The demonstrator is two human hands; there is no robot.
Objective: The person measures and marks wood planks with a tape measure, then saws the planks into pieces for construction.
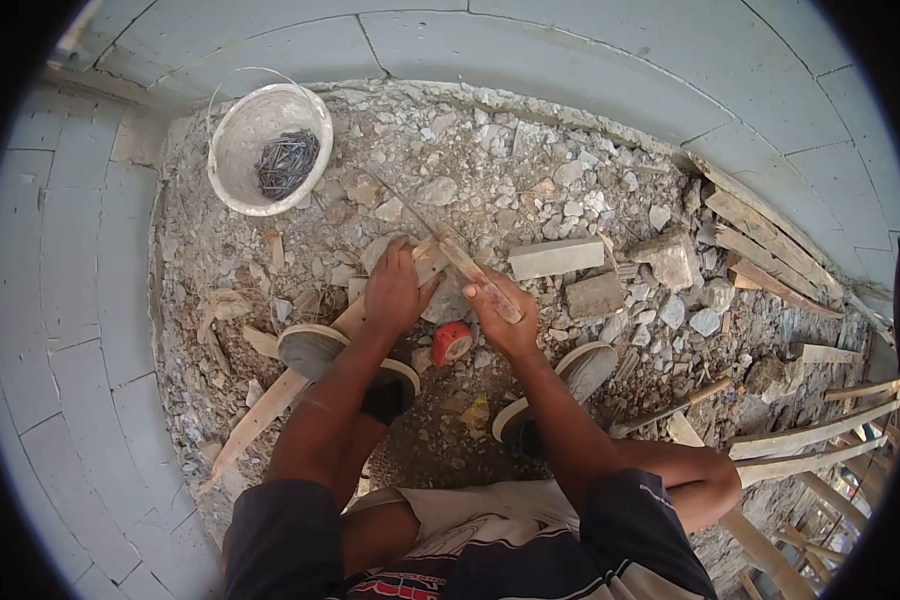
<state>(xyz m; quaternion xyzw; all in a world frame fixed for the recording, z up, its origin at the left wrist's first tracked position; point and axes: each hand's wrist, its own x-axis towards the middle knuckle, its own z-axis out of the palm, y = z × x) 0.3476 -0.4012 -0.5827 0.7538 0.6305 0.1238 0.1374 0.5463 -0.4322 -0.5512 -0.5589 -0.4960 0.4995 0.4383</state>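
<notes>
Over rubble (568,180): L hand (395,290) gripping plank (427,265), R hand (510,327) closed on wdn handle (462,259).

From my end I see a building site: bare block walls (590,75) rise around a floor of rubble (570,190), with broken bricks (665,260), rough planks (770,235) along the edge and a crusted bucket (225,150) holding nails (288,162).

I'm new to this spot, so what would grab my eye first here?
Probably the whitish bucket of nails at upper left. Next, near the center, the right hand grips a wooden-handled blade beside the left hand on a plank. Between the feet sits a bright red object.
</notes>
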